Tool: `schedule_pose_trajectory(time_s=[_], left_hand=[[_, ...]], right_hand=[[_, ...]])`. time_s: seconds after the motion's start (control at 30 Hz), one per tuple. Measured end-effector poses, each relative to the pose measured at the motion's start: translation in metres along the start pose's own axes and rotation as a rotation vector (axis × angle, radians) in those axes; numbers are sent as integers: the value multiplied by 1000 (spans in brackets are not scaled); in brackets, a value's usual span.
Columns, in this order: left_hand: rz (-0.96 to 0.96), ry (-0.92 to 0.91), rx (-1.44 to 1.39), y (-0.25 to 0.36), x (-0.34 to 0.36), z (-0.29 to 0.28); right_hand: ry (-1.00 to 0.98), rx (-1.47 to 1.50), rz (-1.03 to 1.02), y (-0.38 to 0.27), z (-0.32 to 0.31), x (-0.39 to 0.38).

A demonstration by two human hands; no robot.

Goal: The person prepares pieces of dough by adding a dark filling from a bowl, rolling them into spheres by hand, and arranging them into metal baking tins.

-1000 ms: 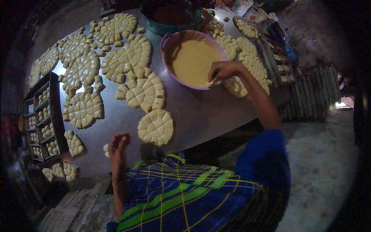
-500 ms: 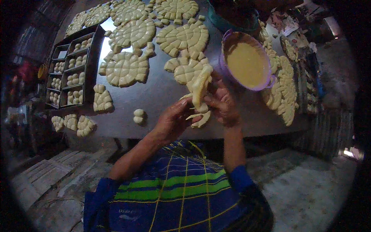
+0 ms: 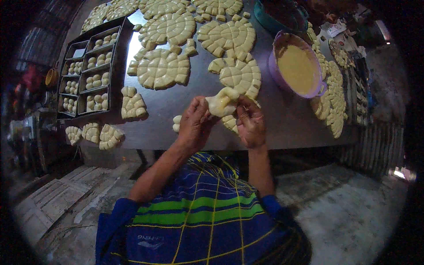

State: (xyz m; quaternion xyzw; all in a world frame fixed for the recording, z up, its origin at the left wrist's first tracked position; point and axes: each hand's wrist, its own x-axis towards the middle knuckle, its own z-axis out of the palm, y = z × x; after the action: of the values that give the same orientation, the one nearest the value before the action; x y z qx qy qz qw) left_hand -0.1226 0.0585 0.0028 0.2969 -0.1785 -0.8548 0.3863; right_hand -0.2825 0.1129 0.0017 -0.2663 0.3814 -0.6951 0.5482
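Between my two hands a piece of pale dough [image 3: 216,105] is stretched out, with a yellowish smear on it. My left hand [image 3: 195,121] pinches its left side, and my right hand [image 3: 250,123] grips the right side with thumb and fingers. Just beyond is a scored dough slab [image 3: 240,75] cut into small segments. Part of another dough piece [image 3: 229,123] shows on the table behind my hands. Two small dough balls [image 3: 176,123] lie left of my left hand, partly hidden by it. A purple basin [image 3: 274,73] of yellow paste [image 3: 299,70] stands to the right.
A dark compartmented tray [image 3: 115,66] with dough balls stands at the left. Several scored dough slabs [image 3: 163,68] cover the far table [image 3: 165,128]. Smaller dough chunks [image 3: 110,137] lie near the front left edge. A teal basin [image 3: 282,20] sits behind the purple one; more dough [image 3: 333,101] lies far right.
The dough between my hands has gone from a long hanging strip to a wider piece spread sideways. My hands have moved a little apart, and the view has shifted slightly.
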Motion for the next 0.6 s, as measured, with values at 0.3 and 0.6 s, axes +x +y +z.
schedule_pose_trajectory(time_s=[0.3, 0.6], left_hand=[[234, -41, 417, 28, 0, -4], [271, -287, 890, 59, -18, -5]], right_hand=[[-345, -1582, -758, -14, 29, -5], [-316, -1221, -198, -56, 50, 22]])
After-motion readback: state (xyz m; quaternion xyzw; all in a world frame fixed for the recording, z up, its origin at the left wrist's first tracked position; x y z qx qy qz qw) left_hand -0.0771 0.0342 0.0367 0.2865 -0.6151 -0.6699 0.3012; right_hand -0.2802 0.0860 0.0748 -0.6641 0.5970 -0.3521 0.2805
